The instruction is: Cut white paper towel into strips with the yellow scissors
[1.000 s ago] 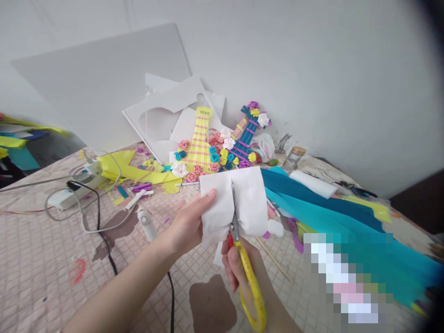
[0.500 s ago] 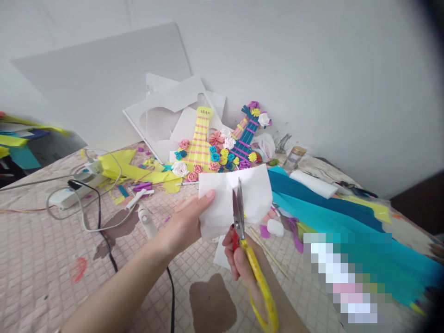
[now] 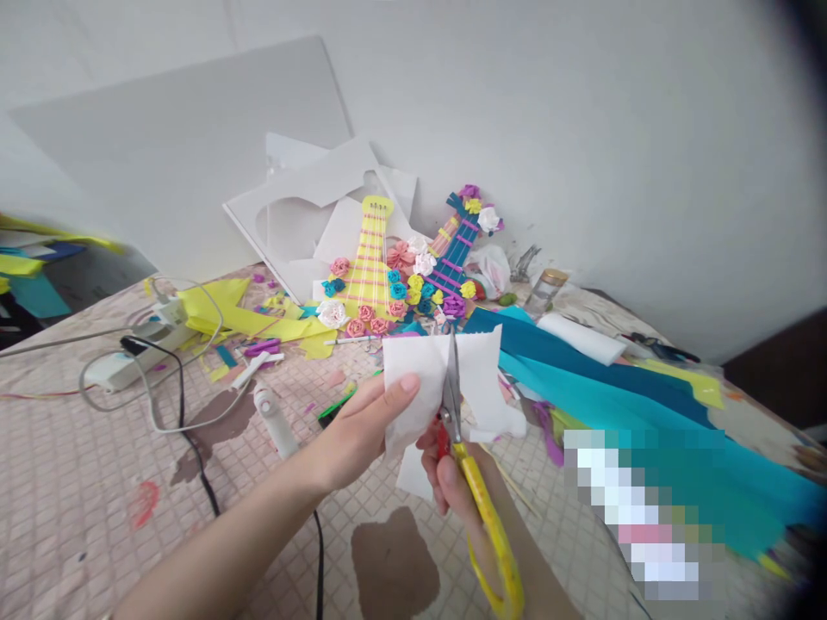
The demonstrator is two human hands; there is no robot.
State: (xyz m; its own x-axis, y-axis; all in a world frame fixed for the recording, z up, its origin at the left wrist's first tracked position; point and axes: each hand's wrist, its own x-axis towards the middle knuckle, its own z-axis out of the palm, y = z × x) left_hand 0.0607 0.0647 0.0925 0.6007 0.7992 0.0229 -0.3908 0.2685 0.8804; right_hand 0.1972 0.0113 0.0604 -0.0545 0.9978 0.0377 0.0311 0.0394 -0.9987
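One cut looks nearly through the white paper [image 3: 479, 375] my left hand [image 3: 358, 430] pinches; my right hand [image 3: 455, 489] grips scissors [image 3: 479, 492].

The scissors [image 3: 476, 484] now reach the paper's [image 3: 432, 366] far edge.

Power strip [image 3: 122, 368] left on tabletop [image 3: 77, 465]; toy guitars [image 3: 367, 258] behind paper [image 3: 413, 355]; jar [image 3: 544, 293] right of them, board [image 3: 194, 155] behind left

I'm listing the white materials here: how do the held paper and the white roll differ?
The paper is spread out; the roll is tube-shaped. The left hand holds the paper up; the roll lies unheld. The scissors cross the paper but not the roll. Both are white.
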